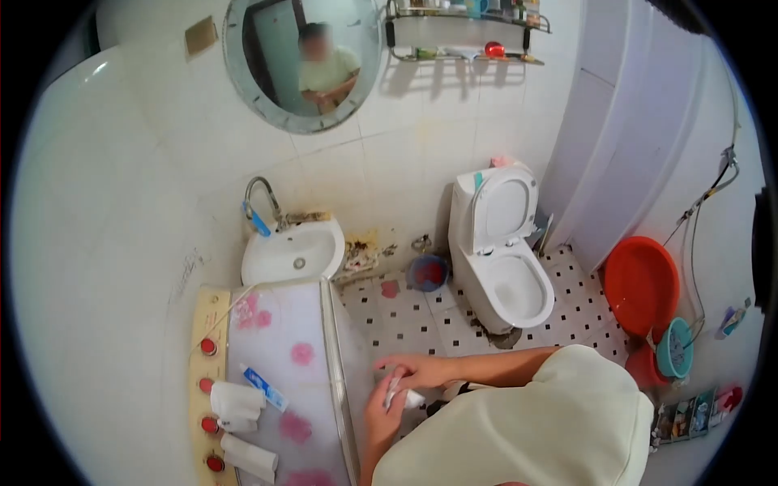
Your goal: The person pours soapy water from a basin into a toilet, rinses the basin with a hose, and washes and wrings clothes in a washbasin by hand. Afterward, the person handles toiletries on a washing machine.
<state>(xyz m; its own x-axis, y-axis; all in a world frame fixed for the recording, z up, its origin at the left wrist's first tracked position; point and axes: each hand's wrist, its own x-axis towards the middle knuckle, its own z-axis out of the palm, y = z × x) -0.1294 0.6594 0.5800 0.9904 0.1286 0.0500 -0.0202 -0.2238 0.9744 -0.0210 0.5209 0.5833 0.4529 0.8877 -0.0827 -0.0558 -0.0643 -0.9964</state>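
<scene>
My left hand [382, 411] and my right hand [423, 373] meet over the front edge of the washing machine. Between them is a crumpled white piece of what looks like tissue [414, 399], partly covered by the fingers. My left hand is closed around its lower part, while the fingers of my right hand pinch it from above. Left of my hands, the washing machine lid [312, 389] carries a blue and white toothpaste tube [265, 387], a white paper roll [237, 406] and a second white roll [250, 458].
A sink [301, 251] with a tap stands behind the washing machine. The toilet [512, 287] has its lid raised. A blue bucket [428, 273] is on the tiled floor, and a red basin [642, 285] leans at the right wall. A round mirror [235, 61] and a shelf [466, 57] hang above.
</scene>
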